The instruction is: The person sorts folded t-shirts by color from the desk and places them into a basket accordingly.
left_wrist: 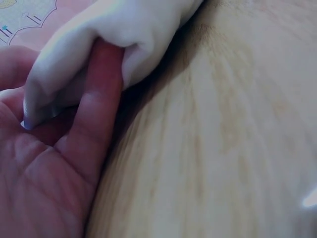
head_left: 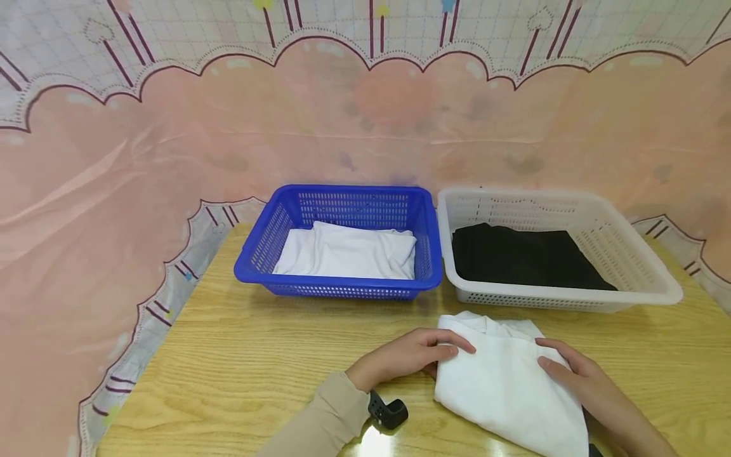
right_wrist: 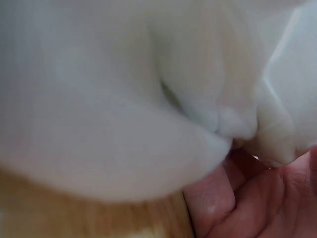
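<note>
A folded white cloth (head_left: 502,387), perhaps a garment, lies at the front right of the table between both hands. My left hand (head_left: 408,355) grips its left edge, thumb and index finger on top and other fingers underneath. In the left wrist view, the white cloth (left_wrist: 133,25) wraps over a finger tucked beneath it. My right hand (head_left: 577,374) holds the right side, with thumb and index finger on top. In the right wrist view, layered folds of the white cloth (right_wrist: 114,124) hang over the palm, and most of the right fingers are hidden.
Behind the cloth stand a blue basket (head_left: 337,285) holding folded white cloth (head_left: 354,251) and, to its right, a white basket (head_left: 651,285) holding folded black cloth (head_left: 520,257). The wooden table (head_left: 228,381) carries both. A patterned curtain (head_left: 285,133) hangs behind.
</note>
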The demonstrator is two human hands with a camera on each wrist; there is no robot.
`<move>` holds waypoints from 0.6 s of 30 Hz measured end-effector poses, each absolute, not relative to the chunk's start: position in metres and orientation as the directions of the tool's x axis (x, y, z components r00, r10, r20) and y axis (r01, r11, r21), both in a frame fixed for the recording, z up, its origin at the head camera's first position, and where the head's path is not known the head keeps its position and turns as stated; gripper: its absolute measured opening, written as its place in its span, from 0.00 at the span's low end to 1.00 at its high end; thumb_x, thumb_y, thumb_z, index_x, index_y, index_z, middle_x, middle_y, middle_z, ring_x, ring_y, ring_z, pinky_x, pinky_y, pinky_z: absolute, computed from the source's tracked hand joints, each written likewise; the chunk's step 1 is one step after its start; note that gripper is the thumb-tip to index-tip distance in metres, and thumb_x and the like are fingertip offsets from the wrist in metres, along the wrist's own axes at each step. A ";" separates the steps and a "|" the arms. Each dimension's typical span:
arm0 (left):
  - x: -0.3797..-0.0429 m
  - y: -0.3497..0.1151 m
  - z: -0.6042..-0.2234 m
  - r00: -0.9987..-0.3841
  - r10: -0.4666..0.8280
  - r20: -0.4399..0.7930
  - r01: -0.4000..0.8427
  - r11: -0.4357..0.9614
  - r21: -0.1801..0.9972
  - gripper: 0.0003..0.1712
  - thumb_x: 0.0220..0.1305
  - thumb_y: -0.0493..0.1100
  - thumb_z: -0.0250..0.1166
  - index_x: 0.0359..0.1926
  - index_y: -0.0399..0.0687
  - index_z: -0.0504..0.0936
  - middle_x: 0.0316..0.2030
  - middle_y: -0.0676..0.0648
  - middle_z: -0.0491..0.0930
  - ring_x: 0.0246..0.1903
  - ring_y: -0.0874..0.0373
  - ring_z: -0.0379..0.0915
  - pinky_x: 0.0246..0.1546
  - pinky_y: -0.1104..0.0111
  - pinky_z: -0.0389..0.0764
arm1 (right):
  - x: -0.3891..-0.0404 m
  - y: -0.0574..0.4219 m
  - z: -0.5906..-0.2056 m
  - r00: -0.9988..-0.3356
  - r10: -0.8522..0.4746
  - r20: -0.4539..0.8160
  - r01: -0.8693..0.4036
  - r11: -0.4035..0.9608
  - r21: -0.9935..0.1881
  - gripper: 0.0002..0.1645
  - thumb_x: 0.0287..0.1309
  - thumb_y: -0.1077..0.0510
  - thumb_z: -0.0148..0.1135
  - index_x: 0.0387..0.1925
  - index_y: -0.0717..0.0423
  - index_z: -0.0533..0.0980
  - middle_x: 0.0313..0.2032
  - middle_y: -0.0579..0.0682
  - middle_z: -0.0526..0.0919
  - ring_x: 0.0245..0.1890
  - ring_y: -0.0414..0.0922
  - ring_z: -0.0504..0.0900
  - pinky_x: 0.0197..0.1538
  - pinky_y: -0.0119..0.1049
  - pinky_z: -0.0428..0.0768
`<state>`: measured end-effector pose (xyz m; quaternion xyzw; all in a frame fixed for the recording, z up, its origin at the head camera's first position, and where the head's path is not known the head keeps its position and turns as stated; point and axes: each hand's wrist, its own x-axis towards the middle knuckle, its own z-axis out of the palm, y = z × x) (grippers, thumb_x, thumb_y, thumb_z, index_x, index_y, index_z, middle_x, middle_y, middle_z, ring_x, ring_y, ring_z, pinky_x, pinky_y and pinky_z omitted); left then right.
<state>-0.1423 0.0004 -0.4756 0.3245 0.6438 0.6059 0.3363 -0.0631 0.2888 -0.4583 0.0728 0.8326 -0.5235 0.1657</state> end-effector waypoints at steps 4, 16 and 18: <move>-0.141 0.000 -0.475 -0.574 0.818 -0.032 0.049 0.073 0.996 0.14 0.66 0.46 0.50 0.48 0.57 0.77 0.45 0.58 0.75 0.35 0.64 0.75 0.31 0.66 0.78 | -0.061 0.287 -0.458 -0.942 -0.058 -0.331 0.282 0.398 -0.873 0.34 0.61 0.44 0.49 0.64 0.54 0.55 0.62 0.61 0.55 0.46 0.44 0.71 0.41 0.37 0.75; -0.137 -0.001 -0.476 -0.598 0.801 0.018 0.168 0.104 0.980 0.13 0.66 0.48 0.49 0.47 0.61 0.77 0.46 0.61 0.74 0.33 0.66 0.74 0.31 0.69 0.77 | -0.060 0.285 -0.460 -0.944 -0.030 -0.329 0.283 0.437 -0.854 0.37 0.59 0.41 0.49 0.64 0.53 0.55 0.63 0.61 0.54 0.52 0.50 0.66 0.43 0.36 0.73; -0.137 0.000 -0.477 -0.601 0.799 0.028 0.186 0.106 0.977 0.13 0.66 0.48 0.49 0.47 0.61 0.77 0.46 0.61 0.74 0.33 0.66 0.73 0.31 0.70 0.77 | -0.060 0.284 -0.460 -0.947 -0.031 -0.321 0.275 0.440 -0.855 0.36 0.59 0.41 0.49 0.64 0.54 0.55 0.63 0.61 0.54 0.52 0.50 0.65 0.43 0.36 0.73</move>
